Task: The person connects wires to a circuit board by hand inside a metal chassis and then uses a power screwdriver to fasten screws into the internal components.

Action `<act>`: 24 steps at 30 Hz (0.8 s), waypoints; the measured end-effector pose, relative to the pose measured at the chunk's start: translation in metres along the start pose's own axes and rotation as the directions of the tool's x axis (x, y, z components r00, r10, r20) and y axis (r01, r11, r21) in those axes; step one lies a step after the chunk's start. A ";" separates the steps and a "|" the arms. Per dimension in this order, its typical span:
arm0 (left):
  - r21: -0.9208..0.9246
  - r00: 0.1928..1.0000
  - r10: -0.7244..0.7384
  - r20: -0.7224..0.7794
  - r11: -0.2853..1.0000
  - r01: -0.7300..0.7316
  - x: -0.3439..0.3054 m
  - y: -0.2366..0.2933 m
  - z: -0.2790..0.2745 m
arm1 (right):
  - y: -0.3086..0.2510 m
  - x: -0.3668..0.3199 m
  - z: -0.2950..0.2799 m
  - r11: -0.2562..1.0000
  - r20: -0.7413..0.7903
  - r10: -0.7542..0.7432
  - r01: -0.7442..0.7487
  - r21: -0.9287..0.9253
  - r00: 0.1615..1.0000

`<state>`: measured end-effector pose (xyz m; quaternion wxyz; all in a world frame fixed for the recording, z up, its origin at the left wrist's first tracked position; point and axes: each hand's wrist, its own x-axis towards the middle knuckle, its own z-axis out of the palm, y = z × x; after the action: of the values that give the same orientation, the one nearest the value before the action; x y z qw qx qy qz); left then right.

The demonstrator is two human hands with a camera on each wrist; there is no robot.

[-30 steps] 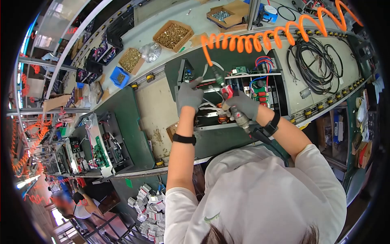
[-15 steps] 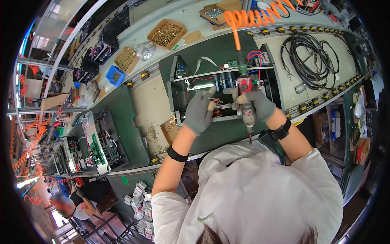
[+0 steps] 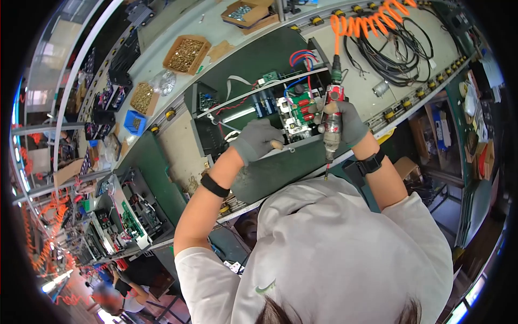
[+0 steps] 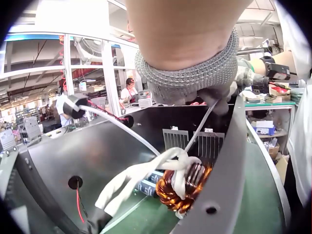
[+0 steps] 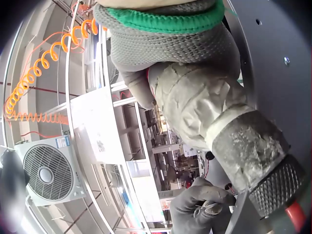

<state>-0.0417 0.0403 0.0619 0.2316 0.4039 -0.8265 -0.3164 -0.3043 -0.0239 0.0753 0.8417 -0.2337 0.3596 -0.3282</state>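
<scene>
My gloved right hand [image 3: 350, 121] grips an air screwdriver [image 3: 333, 132] whose bit points back towards my body. It is at the right end of a dark metal chassis [image 3: 204, 141]. My gloved left hand [image 3: 256, 141] is at the chassis's near rim and pinches a white wire [image 4: 201, 126] between thumb and fingers. A small ring-shaped end [image 3: 292, 149] shows just past its fingertips. Inside the chassis are a circuit board [image 3: 298, 108] with red parts and, in the left wrist view, a copper-wound coil [image 4: 168, 191] with white sleeved leads [image 4: 124, 181].
An orange coiled air hose [image 3: 367, 24] feeds the screwdriver from above. Black cable [image 3: 396, 51] lies coiled at the right. Boxes of screws [image 3: 186, 55] and a blue bin [image 3: 134, 123] stand beyond the line. Another chassis [image 3: 132, 210] sits at left, with a person [image 3: 127, 302] farther off.
My left hand has moved right along the near rim. The screwdriver has swung from a slant across the chassis to nearly straight, out to its right end. The head view has shifted right.
</scene>
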 end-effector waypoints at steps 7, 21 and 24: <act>0.573 0.916 -0.323 0.239 0.808 0.135 -0.004 0.024 -0.019 | 0.012 0.003 -0.004 0.997 0.089 0.018 -0.010 -0.081 0.996; 0.653 0.748 -0.584 0.314 0.705 0.276 0.031 0.029 0.004 | 0.017 0.002 -0.003 0.990 0.096 -0.047 0.059 -0.125 0.994; 0.661 0.754 -0.576 0.316 0.704 0.261 0.032 0.022 0.022 | 0.017 0.000 0.001 0.991 0.075 -0.099 0.105 -0.085 0.992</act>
<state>-0.0849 0.0323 0.0666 -0.2067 0.5414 -0.7928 -0.1885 -0.2969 -0.0120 0.0655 0.8247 -0.3005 0.3315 -0.3459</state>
